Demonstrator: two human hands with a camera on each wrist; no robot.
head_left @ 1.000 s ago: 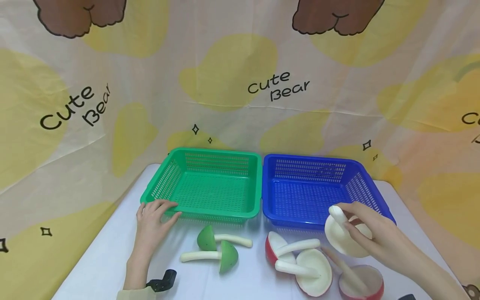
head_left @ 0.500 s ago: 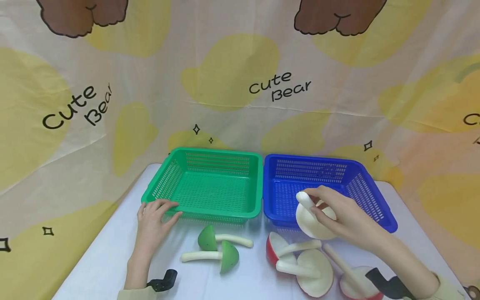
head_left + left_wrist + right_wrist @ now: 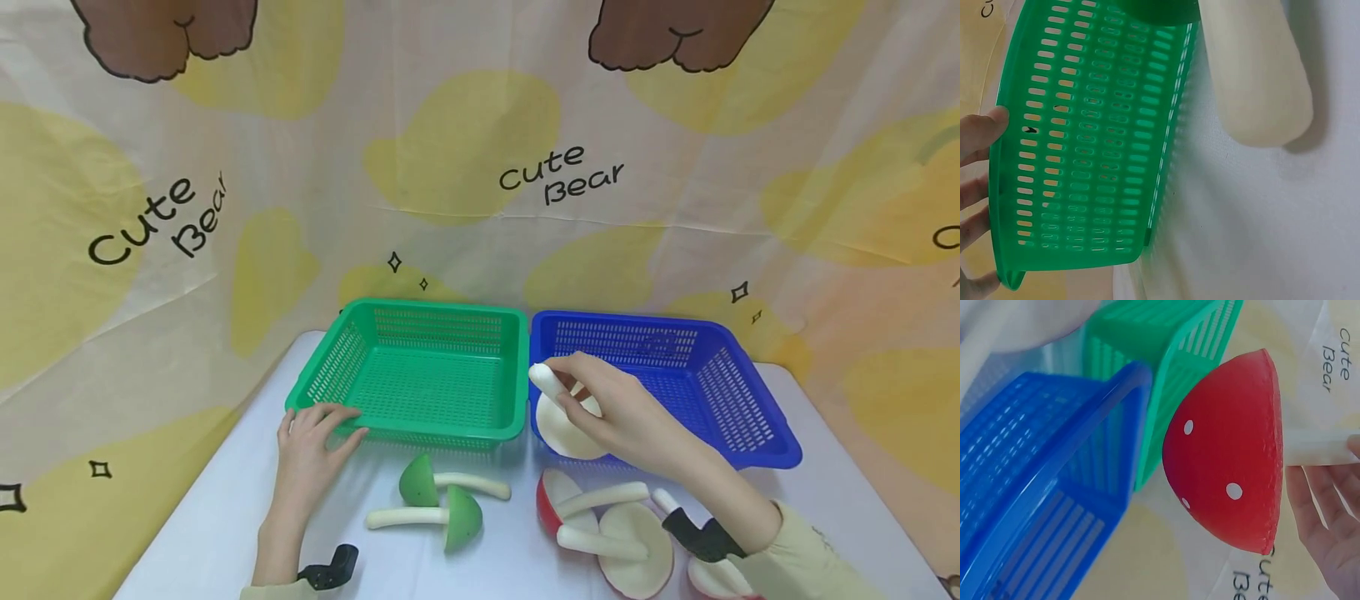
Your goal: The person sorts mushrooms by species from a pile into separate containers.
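Observation:
My right hand pinches the white stem of a red toy mushroom, over the left front part of the blue basket. Its white-spotted cap hangs downward, stem up; from above, only the pale underside shows. At the front left corner of the green basket, my left hand holds the rim, fingers over it and thumb at the front edge. Two green toy mushrooms lie before that basket. Several red-capped ones lie before the blue basket, one partly hidden by my right wrist.
Both baskets stand side by side at the back of the white-covered table, close to a printed cloth backdrop. A black wrist strap mount sits on my left wrist, another on my right.
My right hand has carried the red toy mushroom leftward and slightly up, from the blue basket's right front toward the gap between the baskets. My left hand has stayed on the green rim.

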